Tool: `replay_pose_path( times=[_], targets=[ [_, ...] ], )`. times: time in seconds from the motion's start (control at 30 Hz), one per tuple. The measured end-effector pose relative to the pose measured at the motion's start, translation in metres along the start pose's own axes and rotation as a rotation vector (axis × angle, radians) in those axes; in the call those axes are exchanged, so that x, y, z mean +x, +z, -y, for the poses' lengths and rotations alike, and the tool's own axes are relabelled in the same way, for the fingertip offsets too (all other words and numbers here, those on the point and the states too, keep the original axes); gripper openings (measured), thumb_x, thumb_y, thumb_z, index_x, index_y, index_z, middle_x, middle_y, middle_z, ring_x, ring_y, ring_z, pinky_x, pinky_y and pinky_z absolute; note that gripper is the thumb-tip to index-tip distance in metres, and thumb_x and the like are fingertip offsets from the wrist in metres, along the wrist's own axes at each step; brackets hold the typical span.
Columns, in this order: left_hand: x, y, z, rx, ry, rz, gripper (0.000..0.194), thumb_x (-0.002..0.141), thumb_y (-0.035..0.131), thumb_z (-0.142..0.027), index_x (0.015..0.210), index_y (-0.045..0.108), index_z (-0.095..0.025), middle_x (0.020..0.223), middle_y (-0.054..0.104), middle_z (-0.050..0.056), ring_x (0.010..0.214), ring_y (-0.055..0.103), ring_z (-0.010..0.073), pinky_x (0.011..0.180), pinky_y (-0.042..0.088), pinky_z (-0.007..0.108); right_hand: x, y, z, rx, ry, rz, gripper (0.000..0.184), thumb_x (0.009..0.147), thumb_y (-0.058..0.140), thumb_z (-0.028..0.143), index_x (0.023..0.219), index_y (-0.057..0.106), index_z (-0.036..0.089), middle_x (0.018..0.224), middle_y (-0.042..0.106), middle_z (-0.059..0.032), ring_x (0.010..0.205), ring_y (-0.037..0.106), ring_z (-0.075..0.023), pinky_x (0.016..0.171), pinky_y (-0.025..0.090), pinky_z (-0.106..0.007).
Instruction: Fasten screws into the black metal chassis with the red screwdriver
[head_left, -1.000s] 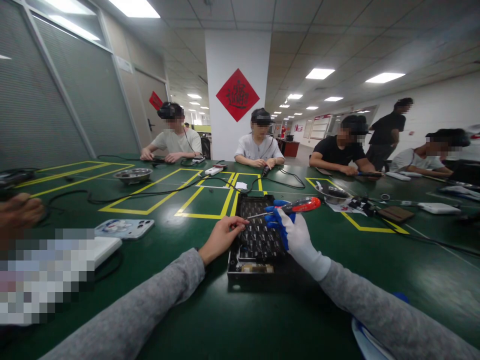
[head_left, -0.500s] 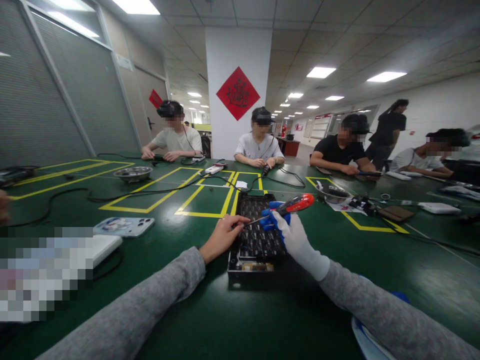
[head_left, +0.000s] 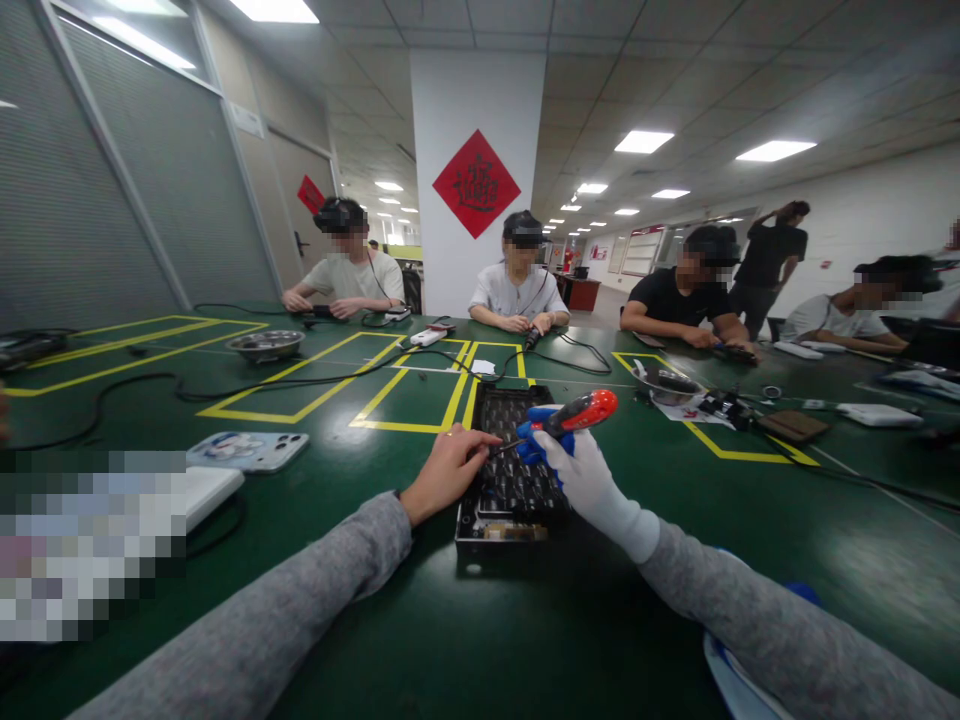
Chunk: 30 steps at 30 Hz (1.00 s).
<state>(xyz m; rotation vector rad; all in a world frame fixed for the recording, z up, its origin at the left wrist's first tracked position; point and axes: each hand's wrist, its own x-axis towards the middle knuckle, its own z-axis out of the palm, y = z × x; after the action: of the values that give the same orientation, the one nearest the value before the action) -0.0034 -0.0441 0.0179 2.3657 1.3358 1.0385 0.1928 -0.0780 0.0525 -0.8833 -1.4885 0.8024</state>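
Observation:
A screwdriver (head_left: 587,413) with a red and black handle is gripped in my right hand (head_left: 589,480), which wears a white glove with blue palm and fingers. Its shaft points left and slightly down over a black open-framed case (head_left: 501,538) lined with rows of dark metallic shapes, perhaps a keyboard body. My bare left hand (head_left: 450,468) rests at the case's left side. Thumb and forefinger come together at the shaft's tip; whatever they pinch is too small to make out.
To the left lie a patterned phone (head_left: 247,450) and a pale box (head_left: 214,500). Steel bowls (head_left: 266,345) (head_left: 667,385) and black cables (head_left: 300,380) spread over the green table (head_left: 360,620). A blue-and-white glove (head_left: 739,670) lies by my right forearm. Several people sit opposite.
My right hand and the screwdriver have shifted slightly left, and the handle has tilted a little. My left hand stays almost still. A standing person behind has raised an arm.

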Motion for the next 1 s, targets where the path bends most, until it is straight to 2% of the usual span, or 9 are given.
replay_pose_path(
  times=[0.17,0.33,0.43,0.53,0.63,0.8,1.0],
  targets=[
    [-0.001,0.000,0.002,0.037,0.055,0.035,0.028,0.086,0.045,-0.023,0.107,0.064,-0.023,0.093,0.065,0.004,0.088,0.051,0.0201,0.083,0.034,0.035,-0.002,0.001,0.002,-0.007,-0.048,0.029,0.027,0.076,0.062,0.037,0.098,0.061,0.021,0.091,0.068,-0.0048,0.086,0.064,-0.0205,0.081,0.052,-0.037],
    [-0.002,0.000,0.000,0.044,0.089,0.040,0.028,0.088,0.042,-0.022,0.107,0.063,-0.025,0.098,0.065,0.002,0.090,0.049,0.0200,0.083,0.032,0.037,0.002,-0.003,-0.008,-0.118,-0.045,-0.011,0.034,0.079,0.058,0.040,0.105,0.058,0.017,0.096,0.067,-0.0080,0.089,0.064,-0.0221,0.083,0.051,-0.040],
    [-0.002,-0.001,-0.001,0.054,0.097,0.029,0.029,0.089,0.041,-0.021,0.106,0.063,-0.025,0.098,0.065,0.001,0.089,0.050,0.0197,0.082,0.032,0.037,0.004,-0.004,-0.009,-0.121,-0.023,-0.046,0.036,0.080,0.056,0.042,0.105,0.057,0.017,0.095,0.068,-0.0092,0.086,0.065,-0.0225,0.078,0.053,-0.039],
    [-0.002,-0.001,-0.001,0.055,0.087,0.022,0.029,0.089,0.040,-0.020,0.106,0.063,-0.025,0.093,0.065,0.002,0.087,0.050,0.0192,0.081,0.032,0.037,0.004,-0.004,-0.003,-0.016,0.017,-0.037,0.036,0.081,0.055,0.042,0.105,0.054,0.017,0.091,0.069,-0.0089,0.074,0.066,-0.0202,0.067,0.056,-0.036],
    [-0.004,-0.002,-0.003,0.049,0.061,-0.023,0.028,0.091,0.038,-0.023,0.105,0.062,-0.023,0.084,0.064,0.001,0.084,0.051,0.0190,0.080,0.034,0.036,0.003,-0.003,0.002,0.059,0.039,-0.034,0.035,0.080,0.057,0.041,0.104,0.053,0.016,0.088,0.069,-0.0083,0.070,0.066,-0.0187,0.062,0.056,-0.032],
    [-0.018,-0.008,-0.014,-0.006,0.046,-0.180,0.034,0.094,0.030,-0.031,0.093,0.062,-0.019,0.086,0.062,0.002,0.084,0.050,0.0185,0.081,0.034,0.035,0.002,-0.004,-0.002,0.183,0.058,-0.001,0.033,0.081,0.055,0.042,0.103,0.052,0.017,0.083,0.068,-0.0059,0.063,0.065,-0.0162,0.056,0.055,-0.029],
    [-0.040,-0.020,-0.022,-0.045,0.269,-0.117,0.046,0.094,0.024,-0.029,0.071,0.062,-0.017,0.068,0.053,0.003,0.073,0.045,0.0170,0.073,0.032,0.035,0.002,-0.005,-0.007,0.320,0.146,0.124,0.030,0.083,0.054,0.040,0.100,0.052,0.016,0.075,0.067,-0.0030,0.053,0.063,-0.0149,0.048,0.052,-0.028]
  ],
)
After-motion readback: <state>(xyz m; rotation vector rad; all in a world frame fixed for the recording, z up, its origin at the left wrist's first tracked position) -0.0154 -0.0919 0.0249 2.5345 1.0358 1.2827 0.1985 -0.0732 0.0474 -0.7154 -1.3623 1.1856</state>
